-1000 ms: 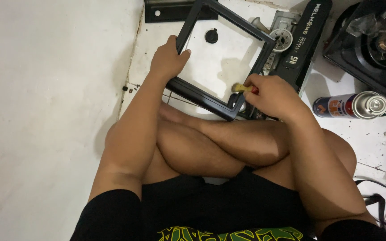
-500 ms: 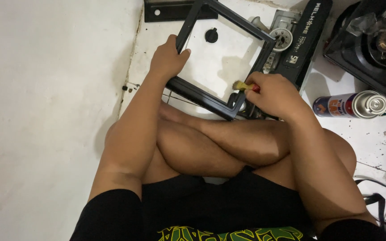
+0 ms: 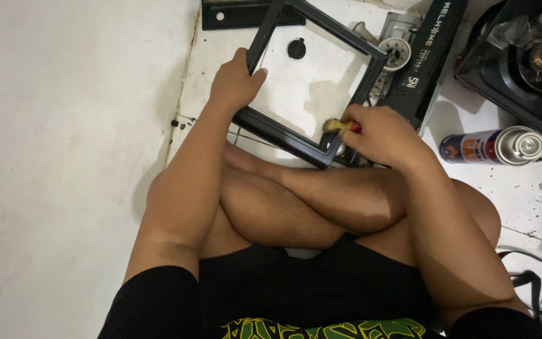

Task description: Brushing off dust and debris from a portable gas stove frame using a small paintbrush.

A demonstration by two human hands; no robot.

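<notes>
we sit cross-legged on a pale tiled floor (image 3: 76, 157), a square black frame (image 3: 283, 135) tilted up against our knees. since a second ago almost nothing has shifted: the left hand (image 3: 236, 81) is still curled over the frame's left edge, thumb inside, fingers wrapped behind, and the right hand (image 3: 381, 129) has crept only slightly along the lower right corner, so the brushing looks to be going on in short strokes at that one spot. the right hand's fingers are pinched tight round a small brush (image 3: 340, 126), red at the handle, yellowish at the bristles, its tip touching the frame's inner rim. the frame is flat painted metal, matte and hard-edged. through its opening shows a round black knob (image 3: 296, 48) on the white floor. just beyond lies a long dark stove body (image 3: 431, 59) with a bright burner ring (image 3: 396, 53). a glossy spray can (image 3: 494, 145) lies on its side near our right knee.
</notes>
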